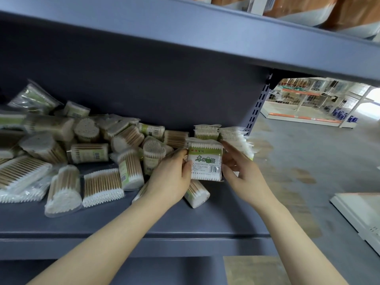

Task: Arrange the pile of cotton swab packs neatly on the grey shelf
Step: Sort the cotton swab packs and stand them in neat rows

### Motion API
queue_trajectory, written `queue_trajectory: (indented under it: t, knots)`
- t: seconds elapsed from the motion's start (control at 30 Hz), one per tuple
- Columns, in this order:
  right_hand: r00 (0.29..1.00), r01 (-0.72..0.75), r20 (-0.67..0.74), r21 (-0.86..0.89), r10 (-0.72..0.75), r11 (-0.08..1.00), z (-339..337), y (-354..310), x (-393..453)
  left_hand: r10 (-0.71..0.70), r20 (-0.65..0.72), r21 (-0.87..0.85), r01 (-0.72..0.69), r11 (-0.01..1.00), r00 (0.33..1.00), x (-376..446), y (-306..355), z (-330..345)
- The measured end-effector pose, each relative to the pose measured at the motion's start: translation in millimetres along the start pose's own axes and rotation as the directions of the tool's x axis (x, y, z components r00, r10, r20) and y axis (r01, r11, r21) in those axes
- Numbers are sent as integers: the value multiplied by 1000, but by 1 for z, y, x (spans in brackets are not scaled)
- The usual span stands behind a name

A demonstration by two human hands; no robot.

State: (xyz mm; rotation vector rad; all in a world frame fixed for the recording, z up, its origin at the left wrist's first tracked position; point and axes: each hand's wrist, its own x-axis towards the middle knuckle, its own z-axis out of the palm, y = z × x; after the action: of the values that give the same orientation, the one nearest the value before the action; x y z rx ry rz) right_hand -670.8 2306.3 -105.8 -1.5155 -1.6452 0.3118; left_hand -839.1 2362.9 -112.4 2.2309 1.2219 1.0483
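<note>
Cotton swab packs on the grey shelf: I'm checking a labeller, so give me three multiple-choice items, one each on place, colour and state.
1. Where do the stood-up packs sit?
A. right end of the grey shelf
B. left end
C. floor

2. What colour is the band on the held pack?
A. red
B. green
C. blue

3. How is the held pack handled?
A. lies untouched
B. left hand alone
C. both hands, with the right hand

Key: A, they stand by the right upright; B, green strip above the white label; C, fingers pinch each side.
</note>
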Motion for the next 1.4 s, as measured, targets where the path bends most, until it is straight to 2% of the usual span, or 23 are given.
queue_trajectory:
  t: [0.27,0.4,0.47,0.7,1.0,1.2,1.3,1.4]
  knots:
    - [1000,-8,-3,-23,8,1000,-5,6,4,-18,6,8,18,1000,1000,4,3,6]
    - [1000,-3,-22,-35,2,999,-6,10,6,-49,30,-84,51,995,998,8,10,8]
    - [999,8,-46,-45,-10,999,-8,14,7,-19,12,-92,20,996,1000,10,14,11]
    - [996,22,-85,-97,-30,995,-26,17,10,150,64,169,-159,973,987,25,22,19]
    - [986,-85,-159,-256,45,963,-46,41,32,41,90,313,-67,947,995,39,12,42]
    - [991,-114,-115,-389,74,914,-44,55,51,7,120,338,-47,940,993,47,5,55]
    - [992,-121,-80,-434,96,893,-42,57,63,34,117,399,-78,914,993,55,4,55]
    - [993,-112,-26,-494,114,862,-38,59,76,113,162,533,-183,826,980,64,3,54]
